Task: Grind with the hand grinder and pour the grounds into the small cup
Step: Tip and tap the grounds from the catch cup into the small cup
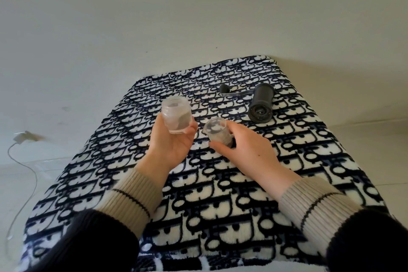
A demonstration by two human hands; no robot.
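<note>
At the far left, off the blanket, a white charger (25, 137) and its cable lie on the floor, no part of this job. My left hand (174, 141) is wrapped around the clear grounds jar (176, 115), the grinder's unscrewed catch cup, held upright above the patterned blanket (220, 205) with its threaded mouth up. A little dark residue clings inside its wall; I judge most of the grounds have gone out. I hold it level so nothing more spills.

Just to its right, my right hand (245, 150) is clamped on the small cup (217, 133), thumb on the near side and fingers over the far side. The cup tilts with its lip towards the jar, close but not touching, presumably to catch the pour. Something dark shows inside it; how much, I cannot tell.

Further right and farther away, the black hand grinder (260, 104) lies on its side on the blanket, open burr end facing me, its crank handle (229, 91) stretched out to the left. It lies there because both hands are busy.
</note>
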